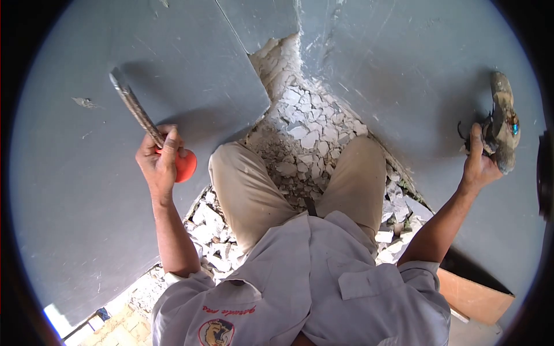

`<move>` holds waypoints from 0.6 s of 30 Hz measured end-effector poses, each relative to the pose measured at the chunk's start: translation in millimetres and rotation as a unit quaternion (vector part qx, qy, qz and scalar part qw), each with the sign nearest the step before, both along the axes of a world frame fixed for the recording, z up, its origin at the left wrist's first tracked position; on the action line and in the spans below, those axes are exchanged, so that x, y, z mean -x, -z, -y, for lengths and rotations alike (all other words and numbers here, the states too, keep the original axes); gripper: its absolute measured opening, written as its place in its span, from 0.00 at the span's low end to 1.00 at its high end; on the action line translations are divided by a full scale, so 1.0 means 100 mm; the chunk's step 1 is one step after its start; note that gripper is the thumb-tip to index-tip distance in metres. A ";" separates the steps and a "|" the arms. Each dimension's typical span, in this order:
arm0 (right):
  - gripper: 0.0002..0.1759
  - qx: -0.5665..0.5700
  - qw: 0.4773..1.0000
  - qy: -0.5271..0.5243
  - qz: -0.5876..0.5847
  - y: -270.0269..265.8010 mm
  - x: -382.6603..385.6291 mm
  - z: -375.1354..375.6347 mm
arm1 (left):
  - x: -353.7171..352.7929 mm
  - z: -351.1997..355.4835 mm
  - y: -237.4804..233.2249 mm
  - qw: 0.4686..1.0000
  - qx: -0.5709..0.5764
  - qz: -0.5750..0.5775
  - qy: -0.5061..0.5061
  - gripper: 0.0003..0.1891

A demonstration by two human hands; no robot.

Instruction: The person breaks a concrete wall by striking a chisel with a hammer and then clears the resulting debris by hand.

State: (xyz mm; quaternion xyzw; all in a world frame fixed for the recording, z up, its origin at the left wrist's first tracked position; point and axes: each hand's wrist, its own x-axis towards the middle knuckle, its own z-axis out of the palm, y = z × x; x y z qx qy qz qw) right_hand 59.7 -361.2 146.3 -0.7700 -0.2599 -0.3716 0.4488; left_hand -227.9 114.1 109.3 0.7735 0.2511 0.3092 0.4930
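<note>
Pale grey shirt [311,259] right up close, round badge [217,333] on the front, then dusty tan trousers [245,184] with knees spread. Gripping a rough chisel [137,109] in the left hand [160,158], with fingers wrapped snugly round the shaft by a red guard [186,166], tip angled up and outward. Way out right, holding a grubby hammer [506,112] in the right hand [482,167], can't really make out the handle though. Loads of broken rubble [303,135] between and past the knees, sandwiched between big scuffed grey panels [196,57].
</note>
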 end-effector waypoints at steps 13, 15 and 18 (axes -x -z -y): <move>0.12 -0.200 0.874 -0.184 -0.403 1.33 0.88 -0.48 | -0.04 0.04 -0.09 0.996 -0.038 -0.074 -0.008 0.08; 0.12 -0.184 0.810 -0.223 -0.510 1.44 1.02 -0.44 | -0.04 0.04 -0.07 0.995 -0.058 -0.081 -0.011 0.08; 0.13 -0.157 0.734 -0.202 -0.629 1.80 1.14 -0.41 | -0.12 0.07 -0.07 0.994 -0.058 -0.089 -0.015 0.08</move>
